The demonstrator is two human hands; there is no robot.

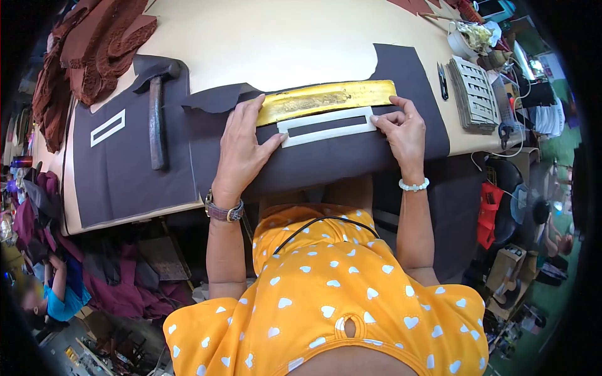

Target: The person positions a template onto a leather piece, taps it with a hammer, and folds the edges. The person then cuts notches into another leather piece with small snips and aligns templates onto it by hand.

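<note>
A long yellow strip [370, 93] with a worn brown middle lies on dark brown sheet material [351, 153] at the table's front. Just below it is a white rectangular frame [326, 137] with a long slot. My left hand [241, 147] has its fingers stretched at the strip's left end, its thumb apart and touching the frame's left end. At the other end, my right hand [404, 133] is partly curled, thumb pressed on the frame's right end. Its index fingertip meets the strip's right end.
A hammer [156, 119] and a smaller white frame [108, 128] lie on a dark sheet at left. Reddish-brown pieces [100, 56] are heaped at the back left. A cutter knife [443, 81] and stacked slotted cards [473, 94] sit at right. Another person [66, 294] is at far left.
</note>
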